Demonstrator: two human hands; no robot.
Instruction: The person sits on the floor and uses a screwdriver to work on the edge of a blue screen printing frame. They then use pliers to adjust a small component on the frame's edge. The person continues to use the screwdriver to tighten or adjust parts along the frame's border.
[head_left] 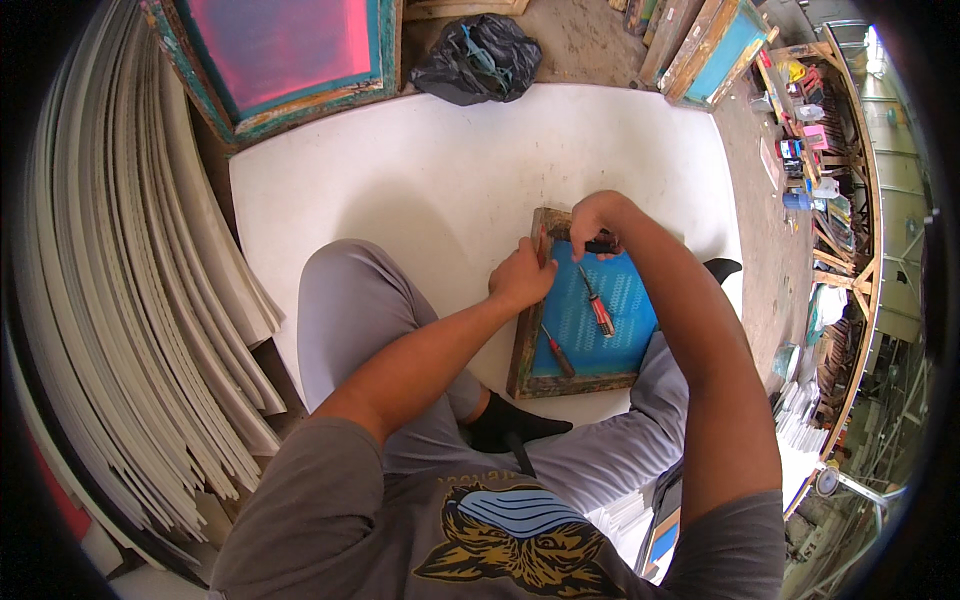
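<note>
Grey shirt (330, 500) faces frame (526, 340) pointing lengthwise away.

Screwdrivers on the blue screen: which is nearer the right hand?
The upper screwdriver, its shaft pointing towards the right hand; the other screwdriver lies lower, by the bottom bar of the frame.

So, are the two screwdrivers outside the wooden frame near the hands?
No, both screwdrivers lie on the blue mesh, within the sides of the wooden frame.

Left forearm (425, 350) points toward two o'clock, left hand (522, 276) curled; right forearm (680, 290) points toward eleven, right hand (597, 222) bent, fingers downward toward six
</note>
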